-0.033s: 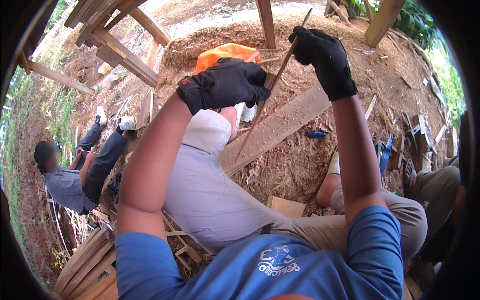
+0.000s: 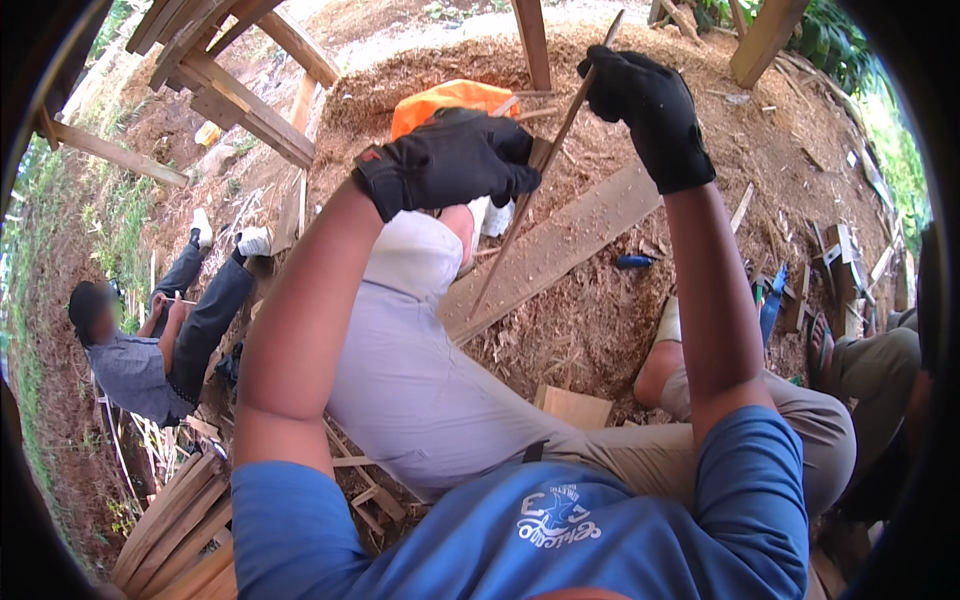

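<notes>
A long thin wooden stick (image 2: 572, 120) slants across in front of me, its upper end far and to the right, its lower end tapering towards the plank. My right hand (image 2: 648, 115), in a black glove, is closed around the stick near its upper end. Lower down, my left hand (image 2: 450, 160), also gloved in black, is closed with a small flat brown piece (image 2: 541, 154) at its fingertips, held against the stick. Whether that piece is sandpaper or wood I cannot tell. Beneath the stick lies a wide wooden plank (image 2: 560, 250) sprinkled with shavings.
Shavings cover the ground. An orange cloth or bag (image 2: 450, 98) lies beyond my left hand, and a blue-handled tool (image 2: 634, 262) beside the plank. A blue saw-like tool (image 2: 772, 305) is at right. One person (image 2: 140, 350) sits at left; another person's leg (image 2: 875, 365) shows at right.
</notes>
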A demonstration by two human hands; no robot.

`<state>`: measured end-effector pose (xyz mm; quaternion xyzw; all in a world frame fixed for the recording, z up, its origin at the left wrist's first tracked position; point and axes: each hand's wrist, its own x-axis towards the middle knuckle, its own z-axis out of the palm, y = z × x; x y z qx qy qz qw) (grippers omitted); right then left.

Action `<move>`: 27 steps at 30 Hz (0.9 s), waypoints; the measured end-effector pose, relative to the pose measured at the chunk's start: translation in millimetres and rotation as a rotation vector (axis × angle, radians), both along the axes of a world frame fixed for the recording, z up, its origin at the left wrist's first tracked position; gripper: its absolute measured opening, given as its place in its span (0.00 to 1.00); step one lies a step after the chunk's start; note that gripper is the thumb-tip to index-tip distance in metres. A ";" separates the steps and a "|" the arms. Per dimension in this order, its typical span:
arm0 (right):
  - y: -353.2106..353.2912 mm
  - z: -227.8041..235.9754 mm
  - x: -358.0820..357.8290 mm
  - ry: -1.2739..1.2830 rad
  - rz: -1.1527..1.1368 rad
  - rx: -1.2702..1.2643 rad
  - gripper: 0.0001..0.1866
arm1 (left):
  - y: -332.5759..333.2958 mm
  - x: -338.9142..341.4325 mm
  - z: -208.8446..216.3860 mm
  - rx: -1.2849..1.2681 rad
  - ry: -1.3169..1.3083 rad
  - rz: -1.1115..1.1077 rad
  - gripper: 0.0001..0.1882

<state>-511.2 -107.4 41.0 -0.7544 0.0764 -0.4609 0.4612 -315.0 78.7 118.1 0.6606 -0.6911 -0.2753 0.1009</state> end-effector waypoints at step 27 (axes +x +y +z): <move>17.3 -3.1 -8.4 -0.009 -0.044 0.369 0.19 | -4.9 1.4 -9.8 -0.070 -0.018 -0.052 0.22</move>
